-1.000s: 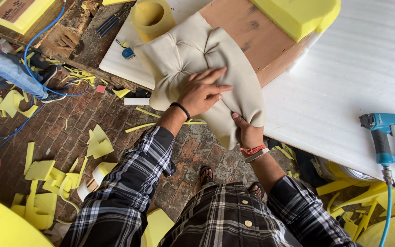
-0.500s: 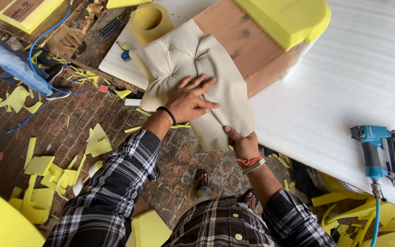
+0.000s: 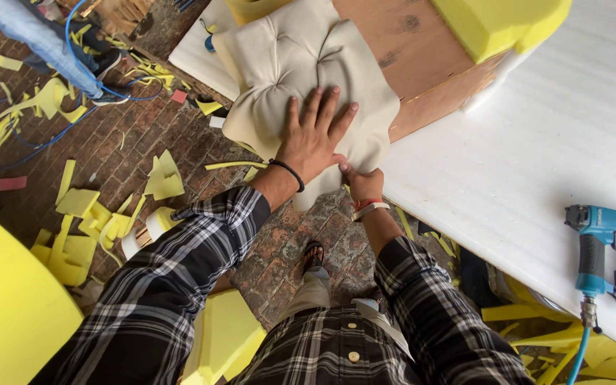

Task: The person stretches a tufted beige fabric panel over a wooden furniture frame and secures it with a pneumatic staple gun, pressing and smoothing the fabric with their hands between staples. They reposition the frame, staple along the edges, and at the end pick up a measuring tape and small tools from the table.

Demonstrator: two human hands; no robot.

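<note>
A cream tufted fabric cover [image 3: 301, 68] lies draped over the corner of a wooden panel [image 3: 422, 64] on the white worktable [image 3: 536, 157]. My left hand [image 3: 315, 135] presses flat on the fabric with its fingers spread, a black band at the wrist. My right hand [image 3: 361, 182] pinches the lower edge of the same fabric at the table's edge, just below the left hand. A yellow foam block [image 3: 497, 21] rests on the far end of the wooden panel.
A blue pneumatic stapler [image 3: 600, 249] with its air hose lies on the table at the right. Yellow foam scraps [image 3: 87, 221] litter the brick floor. Another person's leg [image 3: 44, 43] and a blue cable are at top left. A large foam slab [image 3: 8, 306] sits bottom left.
My left hand has slid down the fabric and flattened with fingers spread. My right hand has moved closer under it, still at the fabric's lower edge. The view has moved nearer.
</note>
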